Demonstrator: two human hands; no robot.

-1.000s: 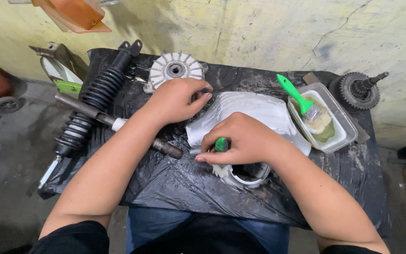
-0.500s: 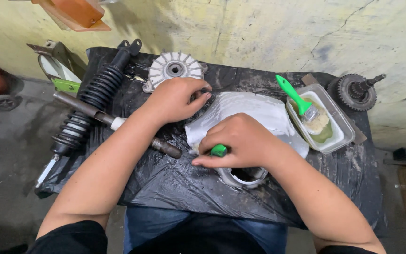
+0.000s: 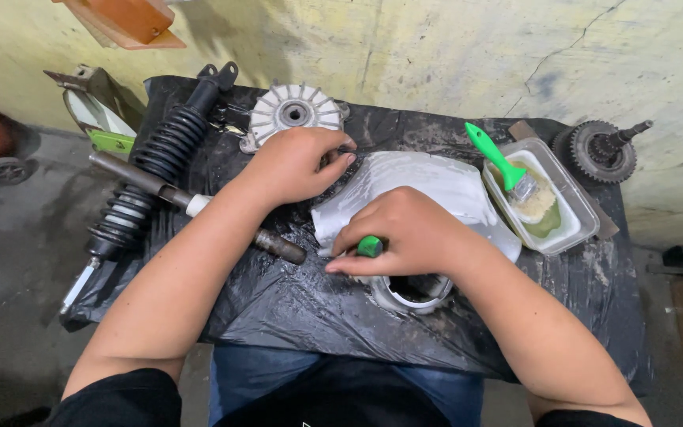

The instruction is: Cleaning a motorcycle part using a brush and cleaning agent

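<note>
Head view: left hand (image 3: 294, 162) pressed flat on grey metal cover (image 3: 428, 186) at table (image 3: 294, 308) centre, steadying it. Right hand (image 3: 405, 233) fisted around green-handled tool (image 3: 370, 246), working cover's near edge. Likely cleaning step; next needs firm bracing, small controlled strokes.

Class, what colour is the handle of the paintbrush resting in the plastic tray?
Bright green; the paintbrush shows clearly in the head view, lying in the tray.

Shock absorber (image 3: 156, 170) left on table (image 3: 294, 308); brush (image 3: 503, 162) in tray (image 3: 575, 209) right; gear (image 3: 601, 150) behind tray.
</note>
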